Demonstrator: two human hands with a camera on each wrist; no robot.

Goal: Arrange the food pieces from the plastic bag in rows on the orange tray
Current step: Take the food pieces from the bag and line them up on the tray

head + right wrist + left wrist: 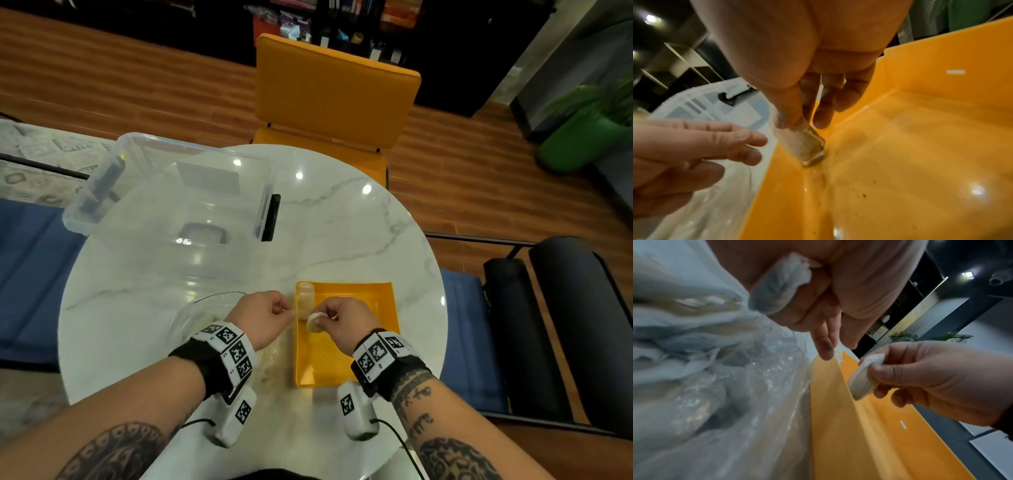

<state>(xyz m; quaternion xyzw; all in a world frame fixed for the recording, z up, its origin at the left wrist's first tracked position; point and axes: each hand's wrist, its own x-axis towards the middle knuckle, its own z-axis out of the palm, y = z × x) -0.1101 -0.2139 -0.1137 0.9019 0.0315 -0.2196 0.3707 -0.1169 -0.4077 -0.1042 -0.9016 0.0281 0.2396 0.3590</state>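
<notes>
Now the right hand (337,317) pinches a pale food piece (314,322) over the orange tray (346,370) — set it snug below the placed pieces (305,299); left hand (265,317) clutches bag plastic (783,287).

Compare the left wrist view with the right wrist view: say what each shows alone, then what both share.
Only the left wrist view shows the bag bunched in the left hand. Only the right wrist view shows the clear bin and the tray floor's dark specks. Both show the tray and the right hand pinching a food piece over it.
</notes>
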